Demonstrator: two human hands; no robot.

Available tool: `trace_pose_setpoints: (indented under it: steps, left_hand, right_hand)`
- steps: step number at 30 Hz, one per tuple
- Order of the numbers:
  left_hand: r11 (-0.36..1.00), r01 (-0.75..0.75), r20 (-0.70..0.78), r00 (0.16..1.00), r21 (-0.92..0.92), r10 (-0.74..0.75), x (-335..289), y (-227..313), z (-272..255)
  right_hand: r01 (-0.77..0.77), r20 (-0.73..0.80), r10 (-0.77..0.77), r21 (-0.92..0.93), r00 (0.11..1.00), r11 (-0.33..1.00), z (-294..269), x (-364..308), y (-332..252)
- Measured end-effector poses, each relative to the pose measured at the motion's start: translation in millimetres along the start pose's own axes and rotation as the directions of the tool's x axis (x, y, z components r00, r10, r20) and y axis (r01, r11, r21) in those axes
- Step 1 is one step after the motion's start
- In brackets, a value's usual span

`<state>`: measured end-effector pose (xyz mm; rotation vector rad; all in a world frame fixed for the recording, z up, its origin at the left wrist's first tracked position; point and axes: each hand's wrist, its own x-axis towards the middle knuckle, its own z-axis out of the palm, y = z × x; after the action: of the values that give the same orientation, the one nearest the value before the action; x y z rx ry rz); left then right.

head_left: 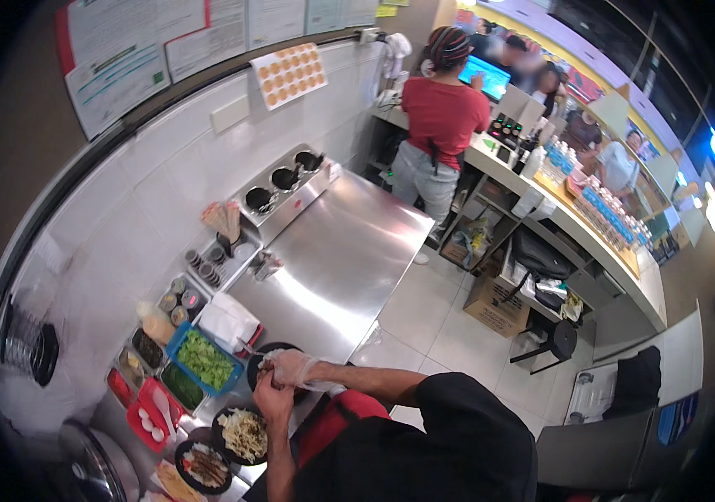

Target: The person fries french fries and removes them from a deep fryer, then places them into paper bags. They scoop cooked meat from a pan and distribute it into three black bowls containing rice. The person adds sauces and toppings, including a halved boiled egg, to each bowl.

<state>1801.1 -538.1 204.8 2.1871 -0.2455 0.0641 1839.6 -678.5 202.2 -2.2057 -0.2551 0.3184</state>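
The person stands at a steel counter [349, 259], and both hands meet over a dark round bowl [278, 353] at about seven o'clock in the view. The right hand [295, 366] wears a thin clear glove and lies across the bowl's near rim, fingers curled as though pinching or pressing something small; what it grips is too blurred to name, so I cannot tell more than that it is closed around something pale. The left hand [272, 397], bare, comes up from six o'clock with the forearm almost vertical, its fingers bunched against the gloved ones, seemingly tugging at the glove or at the same pale bit.

Judging by this, the step in hand looks like handling or portioning food at the bowl, or adjusting the glove over it. The next move would call for both hands to part cleanly and keep low over the bowl, since filled dishes sit just beside it.

At eight o'clock of the hands a blue tray of chopped greens [204, 360] sits near. At six to seven o'clock lie a bowl of pale shredded food [243, 435] and a dark plate of brown strips [204, 465]. A red tray of white eggs [153, 414] sits further out at eight o'clock.
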Motion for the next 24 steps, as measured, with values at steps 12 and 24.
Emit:
trace_pose_setpoints:
  steps: [12, 24]
  left_hand:
    - [0.986, 0.061, -0.089, 0.995, 0.152, -0.048, -15, -17, 39]
    - [1.000, 0.015, -0.151, 0.988, -0.026, -0.019, -14, -15, 12]
  right_hand:
    - [0.119, 0.083, -0.111, -0.097, 0.990, 0.988, -7, 3, 40]
    - [0.044, 0.351, -0.061, 0.056, 0.934, 0.997, -37, 5, -6]
